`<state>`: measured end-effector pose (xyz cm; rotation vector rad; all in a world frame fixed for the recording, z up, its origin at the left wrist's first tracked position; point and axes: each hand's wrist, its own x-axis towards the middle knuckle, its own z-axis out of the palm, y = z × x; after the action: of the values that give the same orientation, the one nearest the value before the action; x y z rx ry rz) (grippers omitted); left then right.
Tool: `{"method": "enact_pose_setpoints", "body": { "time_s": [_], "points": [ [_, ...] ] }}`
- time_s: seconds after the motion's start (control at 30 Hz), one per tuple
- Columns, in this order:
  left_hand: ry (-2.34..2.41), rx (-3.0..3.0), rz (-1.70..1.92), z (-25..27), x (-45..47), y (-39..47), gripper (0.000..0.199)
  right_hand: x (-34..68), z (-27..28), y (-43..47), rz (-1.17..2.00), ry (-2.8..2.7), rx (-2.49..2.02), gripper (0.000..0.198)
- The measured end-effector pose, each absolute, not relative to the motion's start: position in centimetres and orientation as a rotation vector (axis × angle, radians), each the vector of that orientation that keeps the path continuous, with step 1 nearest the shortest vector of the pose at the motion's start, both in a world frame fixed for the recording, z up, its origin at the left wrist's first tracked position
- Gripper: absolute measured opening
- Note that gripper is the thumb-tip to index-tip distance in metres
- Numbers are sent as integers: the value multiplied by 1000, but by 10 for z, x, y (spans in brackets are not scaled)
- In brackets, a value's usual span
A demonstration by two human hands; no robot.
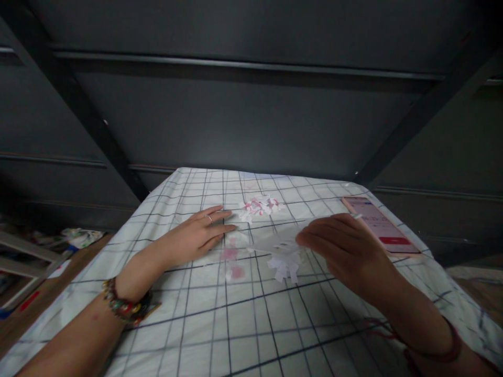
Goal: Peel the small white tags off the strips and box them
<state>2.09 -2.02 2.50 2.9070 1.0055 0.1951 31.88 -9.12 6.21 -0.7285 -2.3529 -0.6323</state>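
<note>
My left hand (202, 233) lies on the checked cloth with its fingers spread, a ring on one finger and a beaded bracelet at the wrist. It holds nothing. My right hand (348, 248) is raised over the cloth, its fingers closed on the edge of a thin white sheet of paper (271, 242), which is blurred and has dark marks or slits near the fingertips. Just below the sheet lies a small heap of white paper scraps (283, 268). Farther back, between the hands, sits a second heap of white scraps with red marks (259, 206).
A white cloth with dark grid lines (243, 324) covers the table. Pink stains (236, 272) mark it near my left hand. At the right lies a phone (383, 225) with its screen lit. A dark panelled wall (243, 120) stands behind. A pale rack (27, 256) is at the left.
</note>
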Motion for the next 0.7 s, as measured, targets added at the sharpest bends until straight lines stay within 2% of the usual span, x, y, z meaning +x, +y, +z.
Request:
{"method": "enact_pose_setpoints", "body": {
  "time_s": [0.33,0.7],
  "points": [
    [1159,2820,110,21,17,-18,53,346,50,-74,-482,-2312,-835,34],
    [1493,2620,-98,5,6,-15,65,355,45,-67,-585,-2249,-924,38]
  ]
}}
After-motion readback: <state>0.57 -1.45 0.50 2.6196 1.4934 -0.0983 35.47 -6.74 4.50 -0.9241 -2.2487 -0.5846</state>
